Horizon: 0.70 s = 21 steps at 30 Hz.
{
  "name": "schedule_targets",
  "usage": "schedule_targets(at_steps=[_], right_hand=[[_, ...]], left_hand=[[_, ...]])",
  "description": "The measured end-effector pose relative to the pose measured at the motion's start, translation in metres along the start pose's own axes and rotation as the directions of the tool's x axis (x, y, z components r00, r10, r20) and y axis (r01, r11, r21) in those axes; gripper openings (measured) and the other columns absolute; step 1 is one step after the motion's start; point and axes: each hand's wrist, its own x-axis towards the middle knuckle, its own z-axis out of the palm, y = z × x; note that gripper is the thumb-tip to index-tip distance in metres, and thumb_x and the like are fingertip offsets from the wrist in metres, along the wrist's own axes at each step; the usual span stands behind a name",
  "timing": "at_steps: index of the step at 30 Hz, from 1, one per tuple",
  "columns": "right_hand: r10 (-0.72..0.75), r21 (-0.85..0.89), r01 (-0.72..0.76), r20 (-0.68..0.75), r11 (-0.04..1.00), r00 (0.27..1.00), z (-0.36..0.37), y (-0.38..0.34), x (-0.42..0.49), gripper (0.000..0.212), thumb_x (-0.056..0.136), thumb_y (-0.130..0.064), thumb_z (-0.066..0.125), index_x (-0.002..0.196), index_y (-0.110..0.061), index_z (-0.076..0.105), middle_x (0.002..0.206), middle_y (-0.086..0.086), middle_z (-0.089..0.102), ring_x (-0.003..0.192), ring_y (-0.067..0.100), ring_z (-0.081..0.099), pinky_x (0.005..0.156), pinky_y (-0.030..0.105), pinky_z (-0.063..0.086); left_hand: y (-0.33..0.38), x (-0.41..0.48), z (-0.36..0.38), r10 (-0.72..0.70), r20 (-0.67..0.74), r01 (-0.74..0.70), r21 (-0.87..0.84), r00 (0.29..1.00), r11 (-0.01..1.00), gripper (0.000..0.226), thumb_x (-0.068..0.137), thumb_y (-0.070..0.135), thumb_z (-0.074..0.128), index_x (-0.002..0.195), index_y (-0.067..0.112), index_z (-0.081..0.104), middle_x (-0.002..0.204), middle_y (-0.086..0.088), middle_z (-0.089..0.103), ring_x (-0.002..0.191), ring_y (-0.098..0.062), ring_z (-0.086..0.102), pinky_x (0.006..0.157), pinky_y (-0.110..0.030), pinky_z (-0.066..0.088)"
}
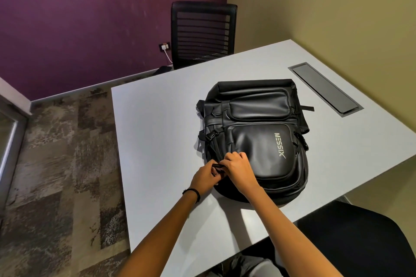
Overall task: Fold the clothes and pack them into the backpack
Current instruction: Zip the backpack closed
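1. Left of the backpack [258,137]: bare grey counter [157,123], with a mesh-backed chair [202,33] beyond the backpack's far-left corner, pushed clear of the work.
2. At the backpack's near-left edge: left hand [203,175], pinching a small black tab [217,166]. Zip pull or strap end, too small to tell. Probably held there to work a closure along that side.
3. Just right of that, on the same edge: right hand [238,168], fingers curled down and gripping the backpack's fabric. Likely bracing the material against the pull of the other hand.
4. Backpack itself: laid flat mid-counter, front pockets and logo facing up, rounded end nearest the hands, so within easy reach of both.
5. Around the backpack: no clothes in view. Already packed inside or not, cannot tell.
6. Right of the backpack: recessed cable hatch [324,87] in the counter, well apart. Nearer and lower right, a dark chair seat [360,243].
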Motion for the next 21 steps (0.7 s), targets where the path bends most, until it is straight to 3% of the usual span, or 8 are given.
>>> schedule_targets(at_steps=[2, 4, 14, 17, 21], right_hand=[[0.021, 0.003, -0.021, -0.009, 1.000, 1.000, -0.001, 0.001, 0.002, 0.018, 0.061, -0.015, 0.084, 0.069, -0.022, 0.069, 0.065, -0.006, 0.054, 0.060, 0.015, 0.053, 0.067, 0.026, 0.023], [0.035, 0.023, -0.034, -0.027, 0.999, 0.999, -0.002, 0.003, 0.004, 0.018, 0.061, -0.014, 0.083, 0.068, -0.021, 0.068, 0.064, -0.006, 0.054, 0.059, 0.016, 0.054, 0.067, 0.027, 0.024], [0.007, 0.041, -0.004, -0.065, 0.999, 0.998, -0.004, 0.008, 0.005, 0.019, 0.060, -0.010, 0.083, 0.069, -0.019, 0.068, 0.065, -0.005, 0.057, 0.060, 0.017, 0.055, 0.069, 0.026, 0.023], [0.009, 0.046, -0.006, -0.058, 0.999, 0.998, -0.004, 0.007, 0.004, 0.020, 0.061, -0.010, 0.083, 0.070, -0.020, 0.068, 0.067, -0.006, 0.057, 0.061, 0.016, 0.056, 0.069, 0.025, 0.023], [0.008, 0.050, -0.005, -0.061, 0.999, 0.998, -0.004, 0.007, 0.004, 0.019, 0.061, -0.011, 0.083, 0.070, -0.020, 0.069, 0.067, -0.006, 0.058, 0.061, 0.016, 0.056, 0.069, 0.025, 0.024]], left_hand=[[0.007, 0.004, 0.003, -0.095, -0.060, 0.095, -0.005, 0.994, 0.995, 0.015, 0.083, 0.023, 0.059, 0.074, 0.025, 0.047, 0.066, 0.006, 0.058, 0.068, -0.020, 0.061, 0.059, -0.027, 0.045], [0.011, 0.007, 0.005, -0.142, -0.089, 0.142, -0.006, 0.986, 0.990, 0.022, 0.081, 0.029, 0.060, 0.067, 0.027, 0.044, 0.064, 0.007, 0.058, 0.068, -0.021, 0.062, 0.059, -0.026, 0.043], [0.016, 0.010, 0.002, -0.114, -0.040, 0.115, 0.028, 0.993, 0.993, 0.024, 0.085, 0.035, 0.058, 0.068, 0.025, 0.044, 0.066, 0.003, 0.058, 0.068, -0.021, 0.062, 0.065, -0.031, 0.047], [0.018, 0.009, 0.000, -0.094, -0.001, 0.094, -0.044, 0.996, 0.995, 0.021, 0.085, 0.024, 0.059, 0.070, 0.022, 0.045, 0.066, 0.002, 0.057, 0.059, -0.014, 0.059, 0.059, -0.023, 0.042], [0.021, 0.009, 0.002, -0.082, -0.009, 0.081, -0.087, 0.997, 0.993, 0.019, 0.083, 0.013, 0.057, 0.068, 0.016, 0.046, 0.063, -0.002, 0.056, 0.056, -0.014, 0.058, 0.062, -0.028, 0.047]])
